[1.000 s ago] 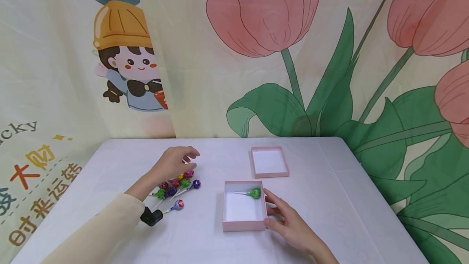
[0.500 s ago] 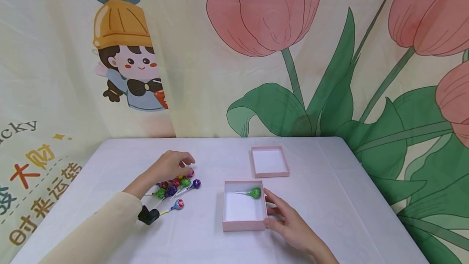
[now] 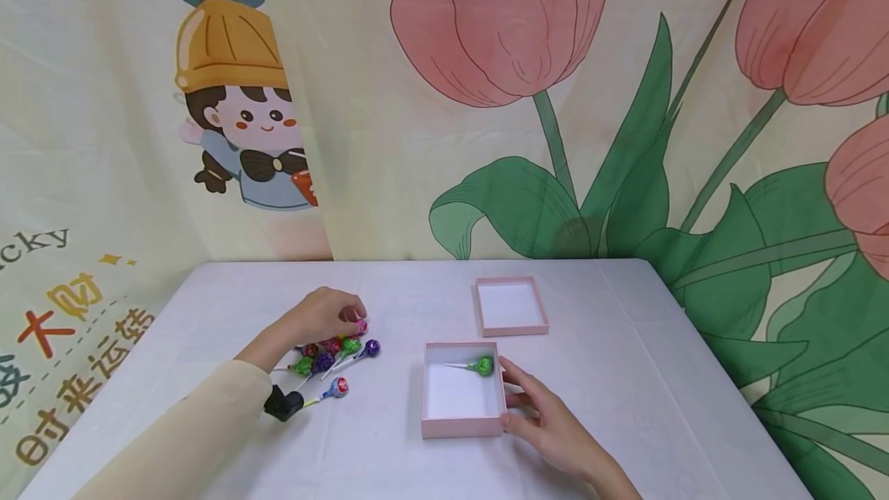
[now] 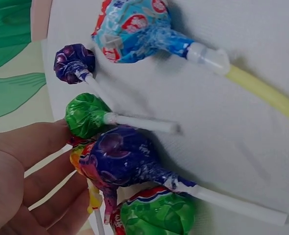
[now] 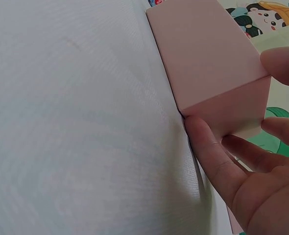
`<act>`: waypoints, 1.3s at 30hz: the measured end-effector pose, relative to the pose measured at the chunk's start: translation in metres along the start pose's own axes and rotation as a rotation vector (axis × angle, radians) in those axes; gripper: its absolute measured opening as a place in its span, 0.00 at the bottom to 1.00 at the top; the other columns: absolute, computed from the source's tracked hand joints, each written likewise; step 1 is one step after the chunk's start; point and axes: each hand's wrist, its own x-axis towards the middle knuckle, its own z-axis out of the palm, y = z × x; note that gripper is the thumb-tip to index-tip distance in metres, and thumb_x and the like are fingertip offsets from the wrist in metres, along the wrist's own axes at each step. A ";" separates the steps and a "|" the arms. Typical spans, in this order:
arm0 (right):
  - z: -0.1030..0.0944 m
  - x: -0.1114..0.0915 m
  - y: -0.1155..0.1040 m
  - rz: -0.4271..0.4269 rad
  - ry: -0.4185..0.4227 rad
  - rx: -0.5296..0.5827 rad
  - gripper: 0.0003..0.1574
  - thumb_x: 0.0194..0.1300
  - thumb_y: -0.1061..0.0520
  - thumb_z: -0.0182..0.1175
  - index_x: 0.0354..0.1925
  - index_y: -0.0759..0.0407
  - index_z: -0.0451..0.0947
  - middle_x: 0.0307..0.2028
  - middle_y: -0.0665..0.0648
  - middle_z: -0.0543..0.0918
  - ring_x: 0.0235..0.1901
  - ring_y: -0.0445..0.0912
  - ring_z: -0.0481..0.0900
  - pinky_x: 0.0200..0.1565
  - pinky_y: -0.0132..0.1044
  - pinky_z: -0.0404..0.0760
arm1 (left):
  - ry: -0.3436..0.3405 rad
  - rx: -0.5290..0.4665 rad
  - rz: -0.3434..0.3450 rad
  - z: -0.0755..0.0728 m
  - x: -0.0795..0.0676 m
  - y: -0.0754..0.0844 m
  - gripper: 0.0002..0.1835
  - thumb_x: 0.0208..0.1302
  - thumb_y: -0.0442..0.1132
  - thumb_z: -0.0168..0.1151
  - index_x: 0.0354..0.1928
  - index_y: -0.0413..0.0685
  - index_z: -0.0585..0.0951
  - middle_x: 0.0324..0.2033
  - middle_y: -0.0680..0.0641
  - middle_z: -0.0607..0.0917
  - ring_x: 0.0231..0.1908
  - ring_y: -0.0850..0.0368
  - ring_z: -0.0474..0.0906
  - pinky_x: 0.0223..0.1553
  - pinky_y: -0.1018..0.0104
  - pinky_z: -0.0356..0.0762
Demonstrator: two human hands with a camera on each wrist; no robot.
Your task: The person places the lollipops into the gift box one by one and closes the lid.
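In the head view my left hand (image 3: pixel 322 316) is over the far side of a heap of lollipops, thumb and fingertips pinching a pink-wrapped lollipop (image 3: pixel 362 326). Close up, the left wrist view has the hand (image 4: pixel 32 171) behind green (image 4: pixel 85 115) and purple (image 4: pixel 122 156) lollipops, its fingertips partly hidden by them. My right hand (image 3: pixel 552 419) rests along the right wall of an open pink box (image 3: pixel 461 428); thumb and fingers touch its outer side, as the right wrist view confirms. Inside the box lies one green lollipop (image 3: pixel 484 366), its stick pointing left.
A shallow pink lid (image 3: pixel 514 329) lies inside-up behind the box. A blue lollipop (image 3: pixel 339 386) lies nearer the front of the heap, beside a black device (image 3: pixel 283 404) at the left wrist. A purple lollipop (image 3: pixel 372 348) sits at the heap's right edge.
My left hand has lowered slightly and drawn a little left, its fingers closing onto the pink lollipop. The right hand and the box have stayed in place.
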 end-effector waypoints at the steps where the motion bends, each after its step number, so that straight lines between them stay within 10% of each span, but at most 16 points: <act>1: 0.000 0.000 0.000 -0.001 0.001 0.003 0.48 0.75 0.54 0.66 0.84 0.43 0.55 0.78 0.63 0.66 0.66 0.56 0.78 0.62 0.47 0.82 | -0.007 0.002 -0.008 0.000 0.000 0.000 0.07 0.71 0.41 0.72 0.48 0.53 0.89 0.39 0.54 0.89 0.41 0.58 0.82 0.50 0.51 0.84; 39: 0.000 0.000 0.002 -0.020 -0.002 -0.028 0.48 0.76 0.52 0.65 0.84 0.43 0.55 0.77 0.63 0.67 0.65 0.56 0.79 0.62 0.48 0.83 | -0.004 0.023 0.051 0.000 0.006 0.006 0.11 0.74 0.38 0.69 0.55 0.49 0.88 0.43 0.53 0.89 0.41 0.57 0.80 0.55 0.49 0.83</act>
